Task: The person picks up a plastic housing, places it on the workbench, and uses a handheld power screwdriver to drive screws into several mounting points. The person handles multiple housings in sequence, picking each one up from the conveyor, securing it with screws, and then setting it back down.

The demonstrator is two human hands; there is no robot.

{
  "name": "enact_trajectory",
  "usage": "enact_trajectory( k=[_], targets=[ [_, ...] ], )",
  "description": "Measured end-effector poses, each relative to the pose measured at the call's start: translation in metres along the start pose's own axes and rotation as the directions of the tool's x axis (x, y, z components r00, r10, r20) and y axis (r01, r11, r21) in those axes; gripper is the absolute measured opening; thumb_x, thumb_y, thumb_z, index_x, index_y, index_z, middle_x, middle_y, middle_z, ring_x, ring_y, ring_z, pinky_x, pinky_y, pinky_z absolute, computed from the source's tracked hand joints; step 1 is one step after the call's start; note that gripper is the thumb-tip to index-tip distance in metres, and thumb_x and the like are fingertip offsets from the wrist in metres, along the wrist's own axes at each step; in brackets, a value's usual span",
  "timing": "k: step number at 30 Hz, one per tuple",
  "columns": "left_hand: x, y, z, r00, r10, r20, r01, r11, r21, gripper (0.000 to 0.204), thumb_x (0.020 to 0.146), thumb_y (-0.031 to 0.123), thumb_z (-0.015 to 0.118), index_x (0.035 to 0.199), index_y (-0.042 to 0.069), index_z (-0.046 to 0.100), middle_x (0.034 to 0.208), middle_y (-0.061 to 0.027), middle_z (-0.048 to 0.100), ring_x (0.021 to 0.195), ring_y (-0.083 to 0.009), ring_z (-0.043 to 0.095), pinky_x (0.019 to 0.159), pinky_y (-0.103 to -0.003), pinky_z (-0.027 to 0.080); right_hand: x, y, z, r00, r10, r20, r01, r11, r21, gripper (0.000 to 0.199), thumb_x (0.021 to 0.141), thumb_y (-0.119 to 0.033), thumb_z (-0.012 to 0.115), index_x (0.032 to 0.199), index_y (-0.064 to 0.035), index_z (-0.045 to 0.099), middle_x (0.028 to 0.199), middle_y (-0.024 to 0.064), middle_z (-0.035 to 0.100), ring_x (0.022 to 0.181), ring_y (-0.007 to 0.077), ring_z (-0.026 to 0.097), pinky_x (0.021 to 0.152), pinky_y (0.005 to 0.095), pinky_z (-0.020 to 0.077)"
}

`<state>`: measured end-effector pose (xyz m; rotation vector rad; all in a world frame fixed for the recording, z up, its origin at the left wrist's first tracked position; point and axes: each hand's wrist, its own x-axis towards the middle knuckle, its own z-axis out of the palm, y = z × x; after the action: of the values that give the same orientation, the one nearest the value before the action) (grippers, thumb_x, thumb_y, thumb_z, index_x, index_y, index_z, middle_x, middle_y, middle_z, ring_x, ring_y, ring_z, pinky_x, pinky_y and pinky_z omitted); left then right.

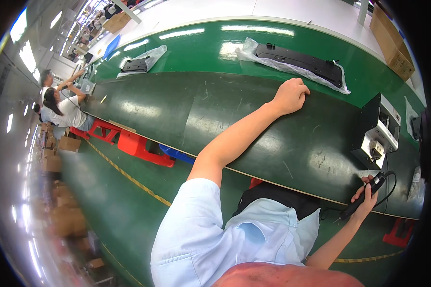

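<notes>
My right hand [367,198] is wrapped round a black electric screwdriver [352,208] at the near right edge of the bench. Its thin tip slants down to the left, toward my lap, and a black cable [395,184] loops from its upper end. Farther off, my left hand [292,97] rests on the dark bench mat [234,110], fingers curled in and no object showing in them. Just beyond that hand lies a long black plastic part [301,63] on a clear plastic bag [248,50].
A black and silver boxy device [376,129] stands at the right. Another black part [135,65] on plastic lies far left on the green surface [196,50]. A cardboard box [392,43] is at the back right. Red stools [141,149] stand under the bench; co-workers sit far left.
</notes>
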<state>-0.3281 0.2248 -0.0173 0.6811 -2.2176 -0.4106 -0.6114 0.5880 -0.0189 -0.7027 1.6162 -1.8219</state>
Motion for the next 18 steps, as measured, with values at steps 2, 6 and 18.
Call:
enact_trajectory(
  k=[2,6,18],
  targets=[
    [0.0003,-0.0001,0.0004,1.0,-0.002,0.001,0.002,1.0,-0.003,0.017,0.084,0.001,0.061,0.09,0.007,0.076,0.09,-0.0114,0.063,0.092,-0.0328,0.063,0.083,-0.044,0.053,0.0004,-0.0006,-0.0001,1.0,0.002,0.001,-0.001,1.0,-0.004,0.042,0.106,-0.018,0.056,0.139,0.0063,0.049,0.119,0.015,0.064,0.056,0.007,0.049,0.041,0.0231,0.0418],
    [-0.0002,-0.0004,0.0008,1.0,-0.003,0.002,0.003,1.0,-0.003,0.018,0.084,0.001,0.061,0.09,0.007,0.076,0.091,-0.0114,0.064,0.092,-0.0326,0.063,0.083,-0.044,0.053,0.0005,-0.0002,-0.0008,1.0,0.004,0.001,-0.004,1.0,-0.014,0.042,0.106,-0.018,0.056,0.139,0.0063,0.049,0.119,0.0147,0.064,0.056,0.0069,0.049,0.041,0.0231,0.0423],
    [0.0002,-0.0007,0.0016,1.0,0.001,0.0,-0.001,1.0,-0.001,0.018,0.083,0.001,0.061,0.09,0.007,0.076,0.091,-0.0116,0.064,0.093,-0.033,0.063,0.084,-0.044,0.053,-0.0016,-0.0045,0.0037,1.0,0.015,-0.025,-0.015,1.0,0.011,0.04,0.104,-0.015,0.056,0.137,0.0069,0.05,0.117,0.0162,0.064,0.055,0.0084,0.049,0.041,0.0237,0.0422]
  ],
)
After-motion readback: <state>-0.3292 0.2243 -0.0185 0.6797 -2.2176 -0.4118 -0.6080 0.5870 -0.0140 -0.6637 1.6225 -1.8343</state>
